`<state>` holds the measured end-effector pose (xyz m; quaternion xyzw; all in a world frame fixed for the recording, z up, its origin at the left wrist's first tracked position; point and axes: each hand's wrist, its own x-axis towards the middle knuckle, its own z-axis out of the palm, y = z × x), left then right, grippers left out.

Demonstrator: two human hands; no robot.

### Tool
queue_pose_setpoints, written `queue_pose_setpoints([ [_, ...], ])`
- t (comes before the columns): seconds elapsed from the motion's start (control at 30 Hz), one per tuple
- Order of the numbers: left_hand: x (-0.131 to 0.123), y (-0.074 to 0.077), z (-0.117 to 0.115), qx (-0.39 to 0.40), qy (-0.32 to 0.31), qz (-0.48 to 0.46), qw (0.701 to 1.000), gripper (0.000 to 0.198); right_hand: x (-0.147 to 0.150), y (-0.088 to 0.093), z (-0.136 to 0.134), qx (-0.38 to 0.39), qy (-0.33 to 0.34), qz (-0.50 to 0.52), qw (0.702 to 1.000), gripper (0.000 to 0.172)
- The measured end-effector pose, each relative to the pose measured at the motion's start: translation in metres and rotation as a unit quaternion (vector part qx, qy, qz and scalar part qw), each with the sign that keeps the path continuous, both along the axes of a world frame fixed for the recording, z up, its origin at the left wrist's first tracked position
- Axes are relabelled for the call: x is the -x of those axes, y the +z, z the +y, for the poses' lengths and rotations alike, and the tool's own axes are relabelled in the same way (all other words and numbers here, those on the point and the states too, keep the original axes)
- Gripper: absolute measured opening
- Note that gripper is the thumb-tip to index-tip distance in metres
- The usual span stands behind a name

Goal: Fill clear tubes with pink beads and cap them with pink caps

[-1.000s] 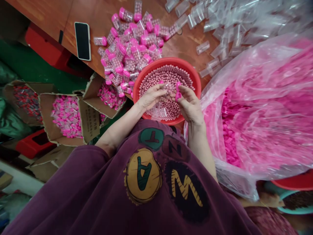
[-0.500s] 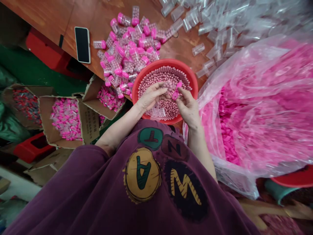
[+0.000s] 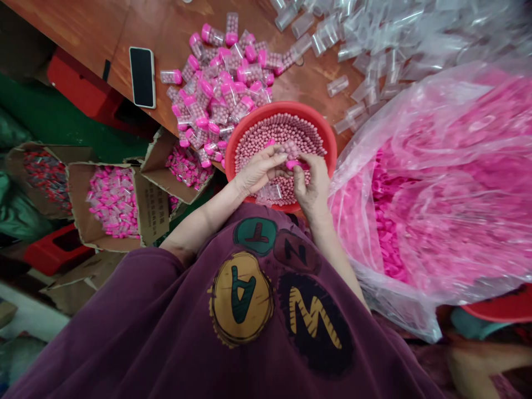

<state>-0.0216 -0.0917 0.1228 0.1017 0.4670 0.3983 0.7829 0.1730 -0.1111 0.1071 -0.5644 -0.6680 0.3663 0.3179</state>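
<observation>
Over a red bowl point(image 3: 331, 136) of small pink beads point(image 3: 266, 128), both my hands come together at one small container. My left hand point(image 3: 261, 168) is closed round a clear plastic bottle point(image 3: 290, 147) with pink beads inside. My right hand point(image 3: 312, 178) pinches a bright pink cap point(image 3: 292, 164) against the bottle's end; fingers partly hide how far it sits on. Another clear bottle point(image 3: 271, 192) lies on the beads near the bowl's front rim, and a bit of pink point(image 3: 270, 142) shows beyond my left fingers.
Capped, bead-filled bottles point(image 3: 220, 94) lie heaped left of the bowl, beside a phone point(image 3: 142, 77). Empty clear bottles point(image 3: 374, 44) cover the table's back right. A big plastic bag of pink caps point(image 3: 388, 221) stands right. Cardboard boxes point(image 3: 155, 208) sit lower left. Bare skin of another person point(image 3: 486, 360) shows lower right.
My right hand has moved left and brought the pink cap from beside the bottle onto its end. My left hand has stayed nearly in place with the bottle.
</observation>
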Motion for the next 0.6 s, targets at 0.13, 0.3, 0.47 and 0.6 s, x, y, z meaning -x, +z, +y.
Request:
queue_pose_setpoints([
  [0.13,-0.003,0.002,0.0,0.012,0.004,-0.008,1.0,0.015,0.006,-0.002,-0.007,0.006,0.007,0.013,1.0,0.056],
  [0.3,-0.004,-0.006,-0.003,0.009,0.02,-0.012,1.0,0.015,0.004,0.004,-0.009,-0.015,0.014,0.026,0.999,0.057],
  [0.47,-0.003,-0.01,-0.006,0.01,-0.007,-0.003,1.0,0.016,-0.008,0.013,0.0,0.034,-0.099,0.104,0.989,0.048],
  [0.6,-0.003,-0.009,-0.006,0.013,-0.03,0.002,0.999,0.015,-0.01,0.015,0.015,0.036,-0.099,0.108,0.989,0.055],
])
